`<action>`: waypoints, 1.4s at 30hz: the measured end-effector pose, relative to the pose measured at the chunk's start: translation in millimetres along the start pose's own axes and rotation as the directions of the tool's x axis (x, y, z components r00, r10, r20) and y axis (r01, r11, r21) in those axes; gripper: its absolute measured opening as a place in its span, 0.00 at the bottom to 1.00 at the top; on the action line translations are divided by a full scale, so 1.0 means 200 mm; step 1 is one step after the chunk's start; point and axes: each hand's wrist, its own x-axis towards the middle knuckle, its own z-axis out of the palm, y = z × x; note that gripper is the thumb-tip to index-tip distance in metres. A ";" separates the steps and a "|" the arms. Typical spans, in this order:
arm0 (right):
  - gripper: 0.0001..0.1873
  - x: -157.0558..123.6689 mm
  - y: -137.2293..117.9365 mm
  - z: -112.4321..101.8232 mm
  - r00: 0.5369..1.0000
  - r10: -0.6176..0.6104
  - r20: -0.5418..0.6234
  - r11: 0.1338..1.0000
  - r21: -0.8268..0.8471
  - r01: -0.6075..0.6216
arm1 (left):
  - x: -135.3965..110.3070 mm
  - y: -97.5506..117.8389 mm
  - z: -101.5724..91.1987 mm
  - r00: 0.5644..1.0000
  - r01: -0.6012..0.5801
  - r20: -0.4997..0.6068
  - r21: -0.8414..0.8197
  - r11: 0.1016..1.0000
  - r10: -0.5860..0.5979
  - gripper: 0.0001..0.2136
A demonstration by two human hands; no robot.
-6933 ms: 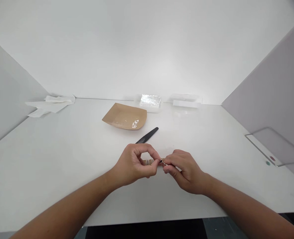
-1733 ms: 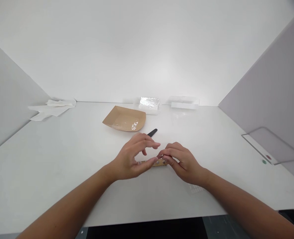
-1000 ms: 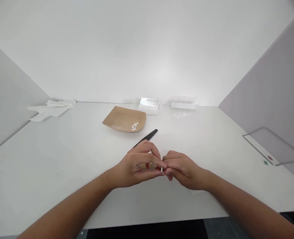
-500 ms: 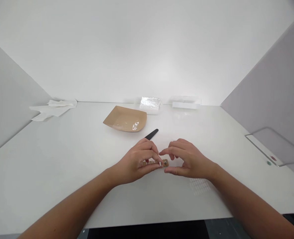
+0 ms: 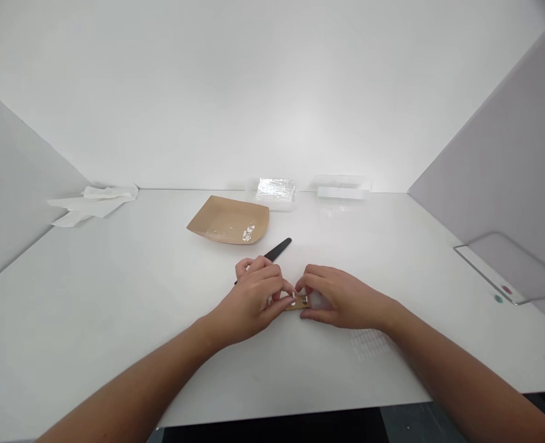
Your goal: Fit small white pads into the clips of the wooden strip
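My left hand [image 5: 256, 301] has its thumb and forefinger closed on a small white piece [image 5: 293, 295], just over a narrow brown strip [image 5: 295, 304] on the table. White bits show on the strip, and a small shiny metal part [image 5: 304, 299] sits near its right end. The left fingers hide the rest of the strip. My right hand [image 5: 337, 298] curves around that right end, thumb and forefinger apart; whether they touch the strip I cannot tell. Behind my left hand lies a slim black tool [image 5: 278, 248], partly covered by the fingers.
A brown paper tray [image 5: 221, 215] holds several white flakes. Along the back wall are a shiny clear-wrapped pack [image 5: 275, 191], a clear white box [image 5: 343, 192] and crumpled tissues [image 5: 92, 203]. A wire frame [image 5: 489, 277] leans at the right wall. A translucent gridded sheet [image 5: 369, 344] lies by my right forearm.
My right hand has come closer to the strip, its finger gap narrowing. My left hand has shifted slightly left, its other fingers raised, uncovering more of the strip.
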 end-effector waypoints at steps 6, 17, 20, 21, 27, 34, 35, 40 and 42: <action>0.13 0.00 -0.01 0.00 0.999 0.026 0.020 1.000 0.018 -0.026 | 0.00 0.00 0.02 0.999 0.017 -0.030 0.017 1.000 -0.016 0.05; 0.13 -0.01 -0.02 -0.01 0.999 0.032 0.036 0.999 0.034 -0.033 | -0.02 0.03 0.05 0.998 -0.019 -0.060 0.044 0.999 0.022 0.08; 0.12 -0.01 -0.03 -0.01 0.998 0.041 0.044 0.998 0.044 -0.043 | -0.03 0.05 0.06 0.998 -0.009 -0.061 0.050 0.999 0.012 0.08; 0.12 -0.01 -0.03 -0.01 0.998 0.042 0.047 0.998 0.045 -0.044 | -0.03 0.05 0.06 0.998 -0.011 -0.062 0.056 0.998 0.014 0.08; 0.11 -0.01 -0.03 -0.01 0.999 0.027 0.042 0.998 0.054 -0.030 | -0.02 0.07 0.08 0.992 0.009 -0.128 0.103 0.995 0.005 0.08; 0.09 -0.01 -0.04 -0.01 0.999 0.027 0.034 0.998 0.051 -0.029 | -0.03 0.07 0.11 0.993 0.008 -0.116 0.131 0.991 0.007 0.07; 0.09 -0.01 -0.04 -0.01 0.999 0.030 0.036 0.998 0.049 -0.032 | -0.03 0.06 0.11 0.994 0.013 -0.111 0.132 0.991 0.002 0.07; 0.10 -0.01 -0.04 -0.01 0.998 0.045 0.053 0.998 0.048 -0.048 | -0.03 0.06 0.11 0.995 0.047 -0.095 0.128 0.991 -0.035 0.07; 0.09 -0.01 -0.04 -0.01 0.998 0.046 0.051 0.998 0.049 -0.049 | -0.04 0.05 0.11 0.995 0.049 -0.095 0.132 0.990 -0.036 0.07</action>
